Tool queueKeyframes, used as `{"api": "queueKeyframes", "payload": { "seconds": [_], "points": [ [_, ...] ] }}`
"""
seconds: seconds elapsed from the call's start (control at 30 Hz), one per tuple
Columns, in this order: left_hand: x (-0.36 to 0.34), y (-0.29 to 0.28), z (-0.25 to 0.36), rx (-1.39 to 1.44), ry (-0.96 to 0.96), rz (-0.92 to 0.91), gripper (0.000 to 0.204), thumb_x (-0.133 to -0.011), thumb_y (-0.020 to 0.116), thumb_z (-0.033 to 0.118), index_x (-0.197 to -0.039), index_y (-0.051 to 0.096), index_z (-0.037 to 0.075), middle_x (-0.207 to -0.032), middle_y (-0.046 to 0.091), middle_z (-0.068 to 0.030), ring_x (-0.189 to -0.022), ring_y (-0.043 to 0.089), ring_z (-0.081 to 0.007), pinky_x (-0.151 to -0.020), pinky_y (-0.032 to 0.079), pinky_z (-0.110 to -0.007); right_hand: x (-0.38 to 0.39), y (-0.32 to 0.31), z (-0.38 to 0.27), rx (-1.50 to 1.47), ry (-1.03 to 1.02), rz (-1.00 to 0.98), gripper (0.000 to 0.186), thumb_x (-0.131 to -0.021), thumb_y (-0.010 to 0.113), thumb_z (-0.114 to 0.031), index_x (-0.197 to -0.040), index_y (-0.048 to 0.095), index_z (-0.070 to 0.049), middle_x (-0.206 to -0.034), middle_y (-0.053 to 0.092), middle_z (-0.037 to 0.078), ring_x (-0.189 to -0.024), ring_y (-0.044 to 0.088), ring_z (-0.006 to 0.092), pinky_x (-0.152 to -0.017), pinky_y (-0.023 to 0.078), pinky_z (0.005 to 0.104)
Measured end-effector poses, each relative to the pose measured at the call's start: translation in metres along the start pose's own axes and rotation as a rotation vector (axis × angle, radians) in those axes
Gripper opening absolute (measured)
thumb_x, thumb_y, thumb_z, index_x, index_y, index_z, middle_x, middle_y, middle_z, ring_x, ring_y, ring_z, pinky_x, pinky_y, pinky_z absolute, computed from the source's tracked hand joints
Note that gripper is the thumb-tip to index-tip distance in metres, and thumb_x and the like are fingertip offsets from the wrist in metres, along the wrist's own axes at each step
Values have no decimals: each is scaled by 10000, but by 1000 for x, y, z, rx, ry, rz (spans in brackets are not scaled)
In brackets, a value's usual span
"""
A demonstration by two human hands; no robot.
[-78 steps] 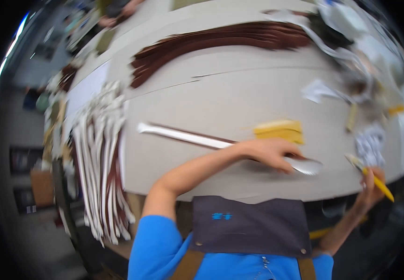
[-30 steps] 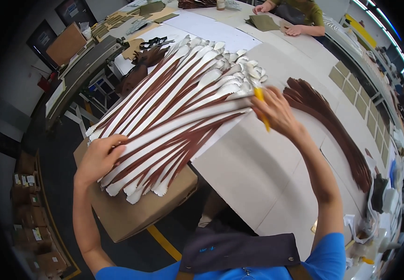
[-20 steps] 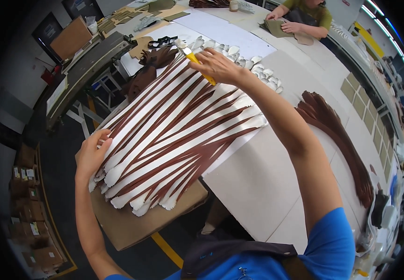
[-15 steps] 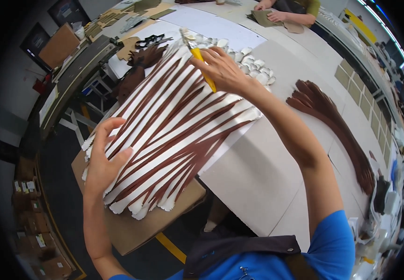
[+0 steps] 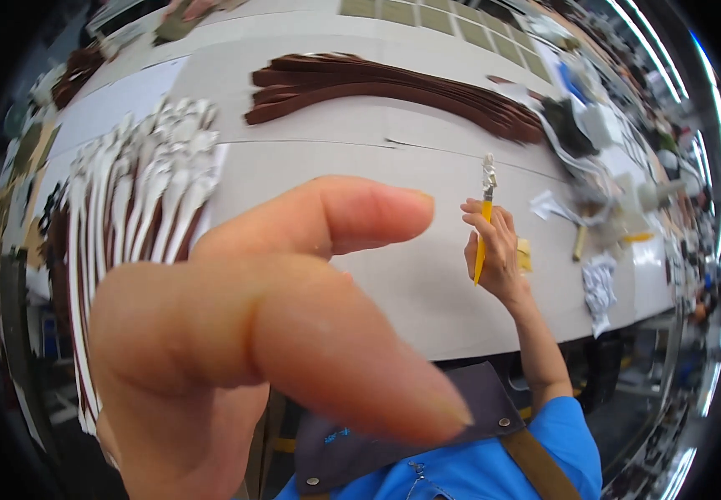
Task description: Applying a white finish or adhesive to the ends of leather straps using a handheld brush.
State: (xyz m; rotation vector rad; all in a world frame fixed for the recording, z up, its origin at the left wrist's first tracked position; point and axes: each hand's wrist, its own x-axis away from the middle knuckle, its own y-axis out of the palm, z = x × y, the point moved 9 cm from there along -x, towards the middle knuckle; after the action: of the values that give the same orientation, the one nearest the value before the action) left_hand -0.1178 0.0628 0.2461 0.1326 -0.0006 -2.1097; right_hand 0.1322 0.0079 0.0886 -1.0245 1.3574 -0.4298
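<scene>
R hand (image 5: 498,246) is gripping yellow-handled brush (image 5: 486,210), its long axis running approx. fore-aft, bristle end pointing away. L hand (image 5: 202,350) is looming close up, fingers parted, nothing visible betw. them. Brown strips (image 5: 394,86) are lying beyond, across desk (image 5: 335,162), running L–R; R hand's sitting nr. their R end.

Left hand (image 5: 202,333) gapes up close; right hand (image 5: 500,254) grips a brush (image 5: 488,185). Brown strips (image 5: 394,90) lie on the table (image 5: 410,183).
</scene>
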Motion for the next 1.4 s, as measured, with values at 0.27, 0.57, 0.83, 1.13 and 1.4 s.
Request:
{"api": "queueKeyframes", "payload": {
  "seconds": [0.27,0.57,0.83,1.13,1.4],
  "points": [
    [-13,95,7,81,12,-105,355,-790,571,318,-1024,336,193,-1377,388,-218,-1323,369,-383,-1045,340,-558,113,-76,44,142,319,144,532,-697,547,149,-1189,476,-42,-1128,610,184,-988,600,333,-893,421,444],
    [-10,117,25,419,19,77,532,-856,438,411,-1305,284,169,-1471,283,-204,-1384,272,-385,-1071,327,-572,168,-89,74,68,454,148,516,-711,523,136,-1194,468,-41,-1173,609,183,-1081,579,338,-946,406,432],
    [-27,226,-14,105,11,-545,690,-587,668,295,-1195,399,109,-1377,371,-240,-1312,370,-353,-1071,318,-502,205,-110,85,102,540,198,507,-725,556,110,-1200,474,-44,-1152,603,194,-1015,591,352,-907,417,446],
    [-20,273,-52,50,-57,-678,534,-641,658,247,-1108,446,96,-1207,400,-192,-1163,408,-310,-1038,347,-485,236,-134,86,181,554,206,529,-699,582,115,-1195,472,-31,-1148,603,190,-992,581,341,-873,435,433],
    [-15,286,-64,-14,-93,-727,395,-690,650,206,-1030,488,85,-1056,425,-148,-1030,443,-271,-1009,373,-470,246,-139,83,150,687,199,572,-695,558,146,-1226,454,-39,-1168,602,181,-981,580,335,-893,418,424]
  ]
}}
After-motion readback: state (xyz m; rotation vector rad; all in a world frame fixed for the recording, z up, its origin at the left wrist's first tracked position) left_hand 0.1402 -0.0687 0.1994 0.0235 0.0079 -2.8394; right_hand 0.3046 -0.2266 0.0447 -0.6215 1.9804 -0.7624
